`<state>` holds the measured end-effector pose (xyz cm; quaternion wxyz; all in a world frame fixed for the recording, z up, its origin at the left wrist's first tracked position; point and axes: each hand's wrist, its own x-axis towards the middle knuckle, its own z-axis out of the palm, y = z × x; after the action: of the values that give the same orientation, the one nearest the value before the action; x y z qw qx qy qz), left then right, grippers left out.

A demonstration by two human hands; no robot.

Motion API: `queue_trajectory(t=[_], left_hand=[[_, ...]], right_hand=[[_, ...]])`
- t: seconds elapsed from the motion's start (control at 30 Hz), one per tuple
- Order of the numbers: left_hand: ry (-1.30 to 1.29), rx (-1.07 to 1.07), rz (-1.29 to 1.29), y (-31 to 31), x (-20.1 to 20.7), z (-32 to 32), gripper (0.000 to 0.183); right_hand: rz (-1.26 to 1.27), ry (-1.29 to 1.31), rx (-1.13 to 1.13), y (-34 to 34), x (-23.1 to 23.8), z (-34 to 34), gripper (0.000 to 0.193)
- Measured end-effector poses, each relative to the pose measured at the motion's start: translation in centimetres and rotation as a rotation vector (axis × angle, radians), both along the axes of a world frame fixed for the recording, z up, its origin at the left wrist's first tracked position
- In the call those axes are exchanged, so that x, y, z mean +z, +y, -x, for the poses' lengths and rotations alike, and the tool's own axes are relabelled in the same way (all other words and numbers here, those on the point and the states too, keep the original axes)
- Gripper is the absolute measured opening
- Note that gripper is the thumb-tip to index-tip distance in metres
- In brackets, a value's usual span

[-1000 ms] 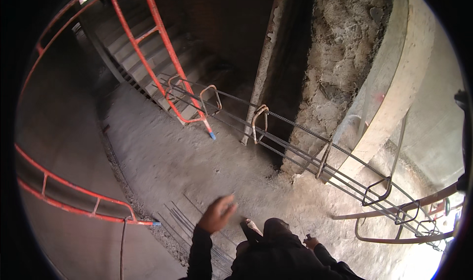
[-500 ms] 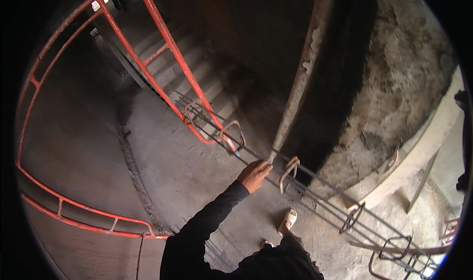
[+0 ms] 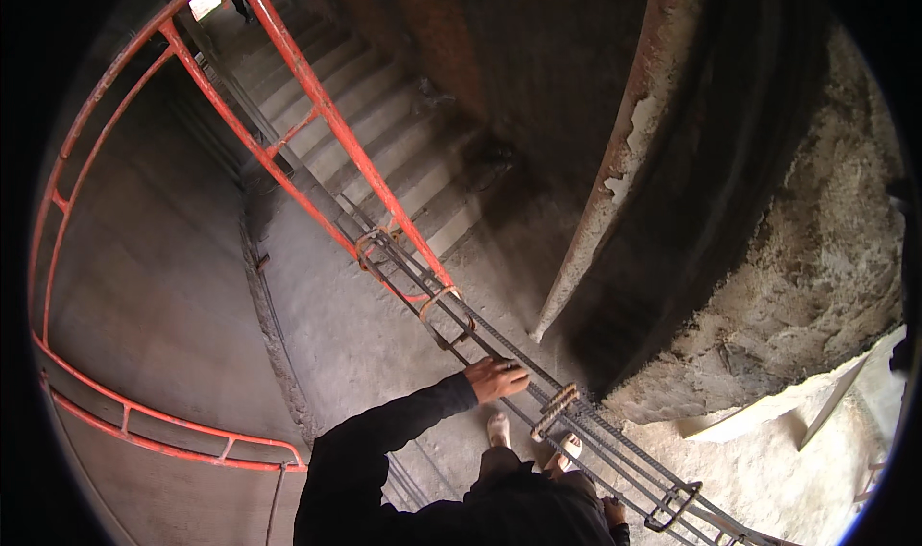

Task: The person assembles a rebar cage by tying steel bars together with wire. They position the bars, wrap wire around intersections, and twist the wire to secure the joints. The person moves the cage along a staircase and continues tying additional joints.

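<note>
A long rebar cage (image 3: 488, 330) of ribbed steel bars with bent stirrups runs diagonally across the view, from the scaffold frame down to the lower right. My left hand (image 3: 497, 380) lies over its near bars with the fingers curled around them. Just right of that hand, a rusty stirrup (image 3: 555, 411) wraps the bars. Low in the view, beside the cage's near side, part of my right hand (image 3: 614, 513) shows; its fingers are too small and dark to make out. Another stirrup (image 3: 674, 506) sits farther along the bars at the lower right.
An orange-red scaffold frame (image 3: 331, 123) stands at the left, its leg beside the cage's far end. Concrete stairs (image 3: 384, 123) rise behind it. A leaning, flaking pole (image 3: 615, 171) stands beyond the cage. A rough wall (image 3: 797, 287) is at the right. My sandalled feet are below the bars.
The cage now lies lower and closer to my body. My left hand has come down with it, still on the bars. My right hand and second foot have come into view.
</note>
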<state>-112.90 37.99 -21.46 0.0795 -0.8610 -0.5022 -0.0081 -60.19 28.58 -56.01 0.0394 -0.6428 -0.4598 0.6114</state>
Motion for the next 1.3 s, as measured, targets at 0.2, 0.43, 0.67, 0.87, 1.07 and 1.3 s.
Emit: queue_trajectory(t=[0.2,0.43,0.67,0.87,1.07,1.3], left_hand=[[-0.084,-0.097,-0.139,0.1,2.1,0.9,0.023],[-0.225,-0.182,-0.138,-1.0,7.3,1.2,0.024],[-0.203,-0.122,-0.118,-2.5,9.7,0.9,0.024],[-0.205,-0.082,-0.048,-2.9,10.8,0.3,0.023],[-0.245,-0.055,-0.038,-3.2,10.9,-0.1,0.023],[-0.391,0.021,0.008,-3.3,10.5,-0.7,0.018]], right_hand=[[-0.414,-0.193,0.241,-1.9,-5.9,-1.5,0.030],[-0.197,-0.214,0.108,-1.7,-4.5,0.7,0.029],[-0.179,-0.211,0.110,-1.6,-3.7,1.8,0.029],[-0.199,-0.199,0.091,-1.2,-4.3,1.3,0.029],[-0.209,-0.195,0.071,-1.1,-4.6,0.1,0.029],[-0.208,-0.213,0.031,-2.5,-4.7,-0.7,0.029]])
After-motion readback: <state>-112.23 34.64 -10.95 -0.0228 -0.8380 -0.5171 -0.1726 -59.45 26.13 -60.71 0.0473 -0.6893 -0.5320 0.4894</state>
